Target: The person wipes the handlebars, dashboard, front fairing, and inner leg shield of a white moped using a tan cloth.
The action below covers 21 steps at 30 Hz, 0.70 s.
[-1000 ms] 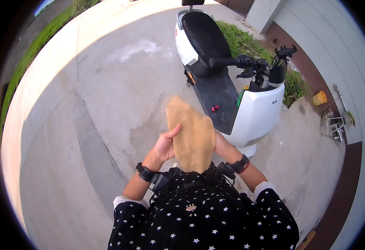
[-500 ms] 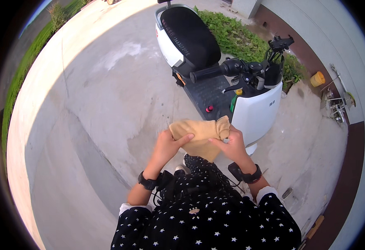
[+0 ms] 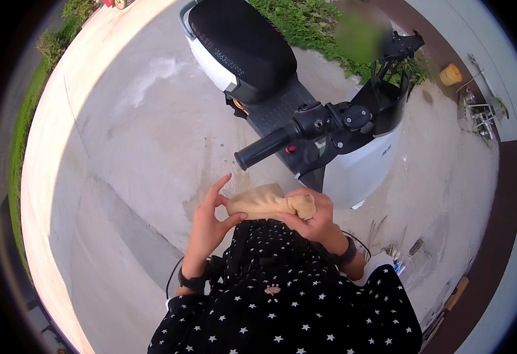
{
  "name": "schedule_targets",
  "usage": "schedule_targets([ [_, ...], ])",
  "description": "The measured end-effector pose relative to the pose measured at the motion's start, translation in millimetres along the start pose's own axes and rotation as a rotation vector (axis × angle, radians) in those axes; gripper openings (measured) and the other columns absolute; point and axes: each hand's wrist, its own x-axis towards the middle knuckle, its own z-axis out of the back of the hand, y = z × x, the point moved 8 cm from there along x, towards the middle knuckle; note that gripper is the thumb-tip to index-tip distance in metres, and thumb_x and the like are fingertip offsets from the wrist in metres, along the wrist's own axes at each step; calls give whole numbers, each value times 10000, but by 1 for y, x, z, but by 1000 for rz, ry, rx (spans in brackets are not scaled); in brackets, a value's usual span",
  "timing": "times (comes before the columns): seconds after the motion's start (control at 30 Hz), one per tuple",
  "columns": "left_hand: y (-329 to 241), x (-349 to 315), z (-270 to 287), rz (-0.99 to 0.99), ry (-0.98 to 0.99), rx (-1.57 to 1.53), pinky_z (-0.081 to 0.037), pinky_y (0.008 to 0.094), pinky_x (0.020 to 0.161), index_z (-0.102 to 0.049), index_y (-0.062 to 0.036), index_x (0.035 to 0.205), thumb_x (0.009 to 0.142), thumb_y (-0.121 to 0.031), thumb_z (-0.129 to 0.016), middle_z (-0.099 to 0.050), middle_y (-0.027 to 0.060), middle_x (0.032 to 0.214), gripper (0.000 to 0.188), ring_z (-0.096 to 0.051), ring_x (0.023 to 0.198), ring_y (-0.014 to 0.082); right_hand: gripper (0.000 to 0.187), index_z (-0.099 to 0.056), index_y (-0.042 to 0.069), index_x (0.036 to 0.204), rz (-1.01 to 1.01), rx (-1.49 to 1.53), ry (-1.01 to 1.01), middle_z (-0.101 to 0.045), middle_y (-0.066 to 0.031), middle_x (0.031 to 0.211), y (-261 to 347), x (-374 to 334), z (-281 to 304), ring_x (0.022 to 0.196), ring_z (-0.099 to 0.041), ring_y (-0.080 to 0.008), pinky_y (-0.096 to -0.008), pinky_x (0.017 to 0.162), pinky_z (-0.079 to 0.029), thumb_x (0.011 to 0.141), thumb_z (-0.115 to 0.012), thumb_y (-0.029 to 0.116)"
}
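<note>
In front of my waist I hold a tan cloth (image 3: 257,202), folded into a short, thick band with a bunched right end. My left hand (image 3: 206,223) pinches its left end between the thumb and a finger, while the index finger points up and away. My right hand (image 3: 320,221) is wrapped around the bunched end, thumb along the near side. Just beyond the cloth is the black handlebar grip (image 3: 267,148) of a white scooter (image 3: 361,168); neither hand touches it.
The scooter's black seat (image 3: 243,47) lies farther off, and a small red object (image 3: 291,149) shows near its footboard (image 3: 285,97). Green plants (image 3: 299,26) grow behind. By the right wall are a yellow bucket (image 3: 450,75) and a metal frame (image 3: 476,118).
The cloth has been folded smaller and drawn closer to my body. My left index finger has lifted off it. The scooter's handlebar now appears larger and nearer in view.
</note>
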Motion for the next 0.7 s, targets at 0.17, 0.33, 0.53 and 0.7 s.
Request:
schedule_targets([
  [0.17, -61, 38, -10, -274, 324, -171, -438, 306, 826, -624, -15, 777, 660, -57, -759, -599, 30, 807, 183, -590, 819, 187, 485, -528, -9, 1076, -385, 1027, -101, -560, -187, 1082, -33, -12, 20, 917, -568, -228, -279, 702, -479, 648, -726, 108],
  [0.33, -113, 83, -30, -583, 736, -118, -475, 304, 600, -520, -52, 910, 770, -118, -708, -600, 98, 831, 243, -594, 666, 253, 809, -360, -10, 1284, -231, 1050, -246, -367, -215, 1324, -34, 25, 24, 1183, -434, -297, -350, 819, -488, 609, -754, 198],
  [0.53, -164, 118, -31, -916, 917, -64, -450, 368, 579, -535, -53, 866, 777, -192, -704, -551, 80, 670, 237, -576, 654, 299, 883, -257, -9, 1367, -534, 638, -420, -497, -193, 1215, -32, -4, 43, 1125, -513, -332, -433, 906, -471, 620, -713, 108],
  [0.7, -117, 199, -32, -730, 459, -84, -485, 356, 779, -579, -10, 1009, 723, -343, -757, -637, 124, 950, 474, -626, 858, 257, 735, -340, -30, 1303, -254, 422, -1135, -531, -183, 1165, 29, 1, 114, 1026, -580, -315, -440, 891, -490, 640, -650, 23],
])
